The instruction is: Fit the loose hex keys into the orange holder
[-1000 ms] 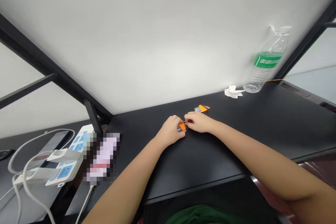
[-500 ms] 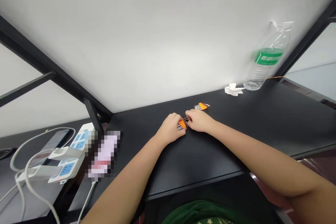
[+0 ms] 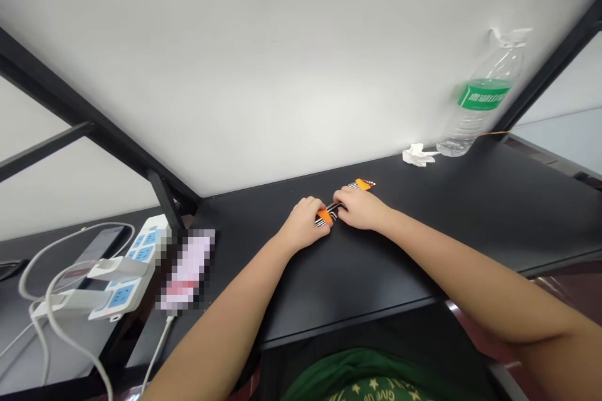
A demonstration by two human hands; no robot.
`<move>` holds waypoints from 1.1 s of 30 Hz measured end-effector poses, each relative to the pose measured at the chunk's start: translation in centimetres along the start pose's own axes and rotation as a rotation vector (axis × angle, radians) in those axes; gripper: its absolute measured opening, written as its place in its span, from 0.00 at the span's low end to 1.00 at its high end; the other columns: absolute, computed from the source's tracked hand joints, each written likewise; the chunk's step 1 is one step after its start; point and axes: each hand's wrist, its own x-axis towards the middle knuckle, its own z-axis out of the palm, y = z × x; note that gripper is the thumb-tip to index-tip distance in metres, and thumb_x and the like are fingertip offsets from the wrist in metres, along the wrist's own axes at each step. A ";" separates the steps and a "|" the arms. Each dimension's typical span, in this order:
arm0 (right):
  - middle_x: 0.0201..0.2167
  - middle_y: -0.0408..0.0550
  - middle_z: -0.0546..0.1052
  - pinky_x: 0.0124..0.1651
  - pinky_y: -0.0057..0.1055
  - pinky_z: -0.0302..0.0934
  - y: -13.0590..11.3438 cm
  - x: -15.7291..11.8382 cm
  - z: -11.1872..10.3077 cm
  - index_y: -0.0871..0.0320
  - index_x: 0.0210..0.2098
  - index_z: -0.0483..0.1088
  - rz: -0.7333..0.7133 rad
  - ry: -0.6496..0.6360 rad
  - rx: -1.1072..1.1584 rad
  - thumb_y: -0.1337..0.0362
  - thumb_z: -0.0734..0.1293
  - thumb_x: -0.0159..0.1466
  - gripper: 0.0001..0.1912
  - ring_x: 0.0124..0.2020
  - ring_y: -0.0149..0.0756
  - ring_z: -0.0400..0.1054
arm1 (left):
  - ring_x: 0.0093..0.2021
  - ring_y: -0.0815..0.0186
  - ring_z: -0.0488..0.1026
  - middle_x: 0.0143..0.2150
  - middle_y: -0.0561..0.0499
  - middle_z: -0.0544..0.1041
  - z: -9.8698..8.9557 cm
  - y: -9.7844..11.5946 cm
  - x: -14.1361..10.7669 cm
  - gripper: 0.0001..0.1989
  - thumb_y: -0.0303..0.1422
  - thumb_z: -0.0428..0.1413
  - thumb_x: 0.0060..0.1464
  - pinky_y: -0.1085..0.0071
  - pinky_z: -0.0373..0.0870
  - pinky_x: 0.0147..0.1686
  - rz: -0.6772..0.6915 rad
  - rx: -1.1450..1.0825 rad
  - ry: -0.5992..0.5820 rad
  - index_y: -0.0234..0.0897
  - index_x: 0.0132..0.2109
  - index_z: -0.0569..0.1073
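Observation:
My left hand (image 3: 305,223) is closed on an orange hex key holder (image 3: 325,217), its thumb and fingers at the holder's edges. Several silver hex keys stick out of both sides of it. Close by on the right, my right hand (image 3: 360,208) pinches a dark hex key (image 3: 333,206) that reaches from the holder to its fingertips. Whether its far end still sits in a slot I cannot tell. Just behind my right hand, a second orange holder (image 3: 363,184) with several hex keys lies on the black tabletop (image 3: 348,276).
A clear bottle with a green label (image 3: 484,95) stands at the back right, beside a crumpled tissue (image 3: 417,155). On the left lie a blurred-out phone (image 3: 190,269) on a cable and a white power strip (image 3: 141,257) with plugs. A white wall (image 3: 282,75) rises behind.
My right hand has moved slightly away from the holder, and more of the dark hex key shows between my hands. My left hand keeps its hold. The view has shifted slightly.

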 end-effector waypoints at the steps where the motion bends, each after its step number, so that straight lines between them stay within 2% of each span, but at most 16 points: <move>1: 0.42 0.51 0.74 0.39 0.29 0.55 -0.2 -0.1 0.0 0.57 0.43 0.73 -0.070 -0.004 0.037 0.68 0.64 0.65 0.08 0.38 0.35 0.68 | 0.42 0.58 0.69 0.41 0.47 0.74 0.0 0.0 0.0 0.10 0.34 0.60 0.50 0.61 0.70 0.43 0.003 0.001 0.000 0.39 0.41 0.72; 3: 0.41 0.49 0.73 0.41 0.28 0.56 -0.7 -0.2 0.0 0.57 0.44 0.74 -0.162 -0.038 0.095 0.68 0.63 0.66 0.09 0.38 0.33 0.67 | 0.42 0.58 0.69 0.40 0.48 0.73 0.0 0.0 0.0 0.09 0.33 0.60 0.50 0.61 0.70 0.43 0.007 0.004 0.003 0.39 0.40 0.72; 6: 0.38 0.48 0.72 0.40 0.28 0.57 -0.9 -0.2 0.1 0.58 0.39 0.74 -0.206 -0.082 0.136 0.69 0.62 0.66 0.09 0.35 0.30 0.66 | 0.41 0.59 0.69 0.39 0.48 0.72 -0.1 0.0 0.0 0.08 0.32 0.60 0.49 0.62 0.69 0.43 0.003 0.001 -0.002 0.39 0.39 0.72; 12: 0.37 0.46 0.73 0.38 0.27 0.58 -0.3 0.2 0.5 0.59 0.35 0.72 -0.121 -0.097 0.253 0.73 0.64 0.59 0.06 0.33 0.29 0.65 | 0.43 0.58 0.69 0.40 0.48 0.73 0.1 0.0 -0.1 0.10 0.34 0.61 0.49 0.61 0.69 0.44 0.000 -0.005 -0.009 0.39 0.40 0.73; 17: 0.34 0.46 0.74 0.37 0.26 0.57 -0.3 0.0 0.3 0.58 0.30 0.72 -0.173 -0.183 0.238 0.70 0.64 0.61 0.06 0.31 0.29 0.65 | 0.43 0.58 0.70 0.40 0.48 0.74 0.1 -0.1 0.1 0.10 0.33 0.61 0.49 0.61 0.70 0.44 -0.015 -0.007 -0.011 0.39 0.39 0.73; 24: 0.33 0.46 0.76 0.34 0.26 0.53 -0.8 0.1 0.8 0.57 0.31 0.67 -0.018 -0.080 0.168 0.68 0.67 0.61 0.04 0.32 0.31 0.66 | 0.43 0.58 0.70 0.41 0.47 0.73 -0.1 -0.1 0.0 0.10 0.36 0.61 0.52 0.61 0.70 0.45 0.001 -0.007 -0.028 0.39 0.41 0.73; 28: 0.33 0.46 0.76 0.32 0.28 0.50 -1.2 0.0 1.0 0.56 0.33 0.65 0.094 -0.092 0.069 0.64 0.67 0.62 0.05 0.29 0.32 0.65 | 0.43 0.58 0.69 0.41 0.48 0.73 0.0 -0.2 0.1 0.09 0.34 0.60 0.51 0.61 0.70 0.44 0.004 0.014 -0.033 0.39 0.41 0.72; 33: 0.34 0.48 0.77 0.31 0.29 0.48 -1.4 -0.1 0.6 0.55 0.37 0.65 0.137 -0.146 0.029 0.62 0.66 0.63 0.05 0.29 0.34 0.65 | 0.43 0.58 0.69 0.41 0.48 0.73 0.0 -0.1 0.1 0.10 0.35 0.61 0.51 0.61 0.69 0.44 -0.004 0.012 -0.037 0.39 0.40 0.72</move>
